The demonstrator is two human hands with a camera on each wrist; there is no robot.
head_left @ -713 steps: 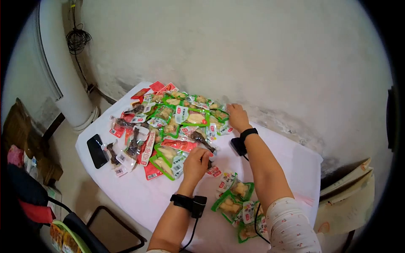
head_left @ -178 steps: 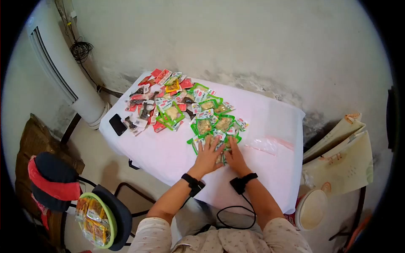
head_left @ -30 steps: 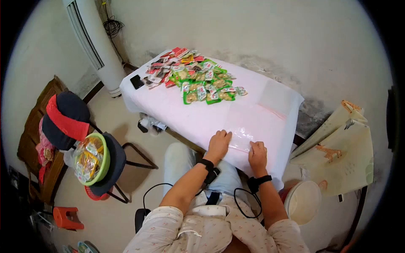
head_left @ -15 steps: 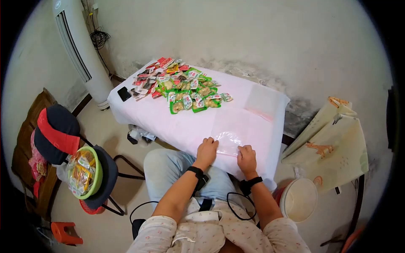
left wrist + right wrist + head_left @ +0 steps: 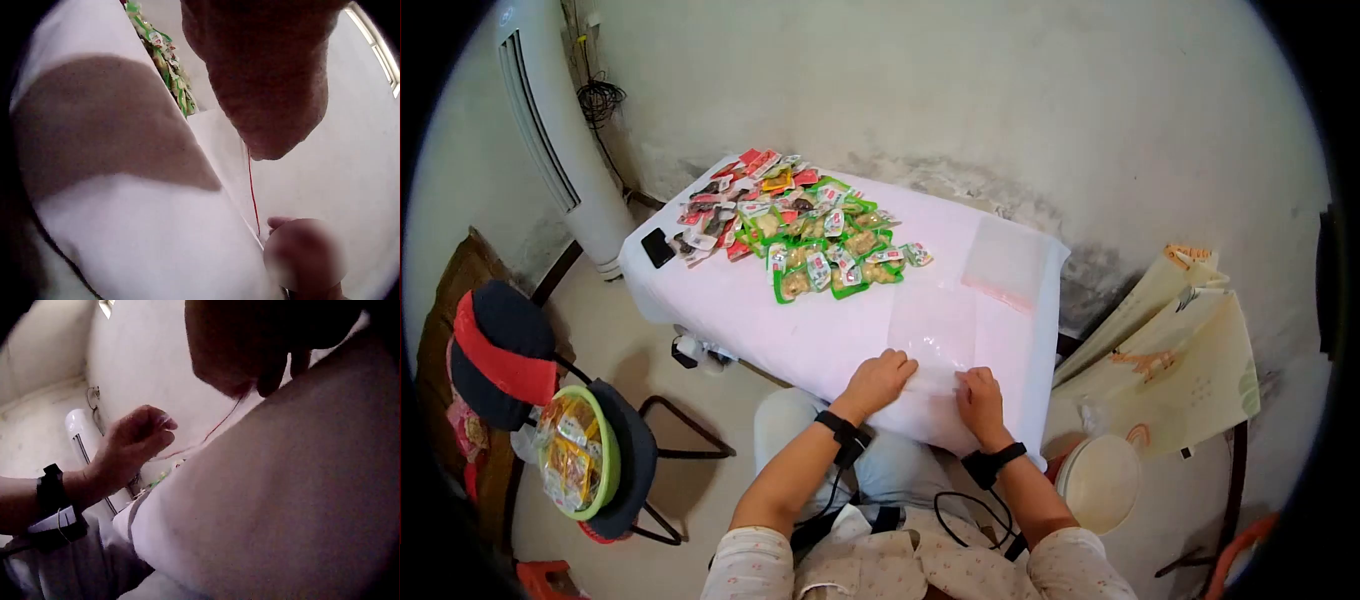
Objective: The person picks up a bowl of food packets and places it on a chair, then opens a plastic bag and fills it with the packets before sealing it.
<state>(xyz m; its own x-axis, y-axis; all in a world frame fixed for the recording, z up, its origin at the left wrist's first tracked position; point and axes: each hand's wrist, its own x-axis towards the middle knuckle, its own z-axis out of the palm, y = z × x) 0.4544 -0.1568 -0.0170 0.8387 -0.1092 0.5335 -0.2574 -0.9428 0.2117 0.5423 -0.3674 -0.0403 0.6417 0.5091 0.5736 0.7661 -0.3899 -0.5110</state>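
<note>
1. The person sits at the near edge of the table (image 5: 740, 310), which has a pale cloth on it. Both hands are on a clear plastic bag (image 5: 935, 330) that lies flat at this edge.
2. The left hand (image 5: 880, 378) is at the near left corner of the bag. Its fingers are curled narrow, and in the right wrist view the thumb and fingertips are closed together in a pinch on the bag's edge.
3. The right hand (image 5: 980, 392) is at the near right corner, just beside the left one. Its fingers are bent down and hold the plastic, but the close views are blurred.
4. A thin red strip (image 5: 252, 194) of the bag runs between the two hands.
5. A second clear bag (image 5: 1005, 262) lies near the far right corner of the table, apart from the first.
6. A heap of green and red snack packets (image 5: 800, 225) covers the far left part, with a black phone (image 5: 657, 247) just beside it.
7. Left of the person, a green basket (image 5: 575, 465) of packets is on a chair. To the right are a white bucket (image 5: 1100, 480) and paper bags (image 5: 1170, 340).
</note>
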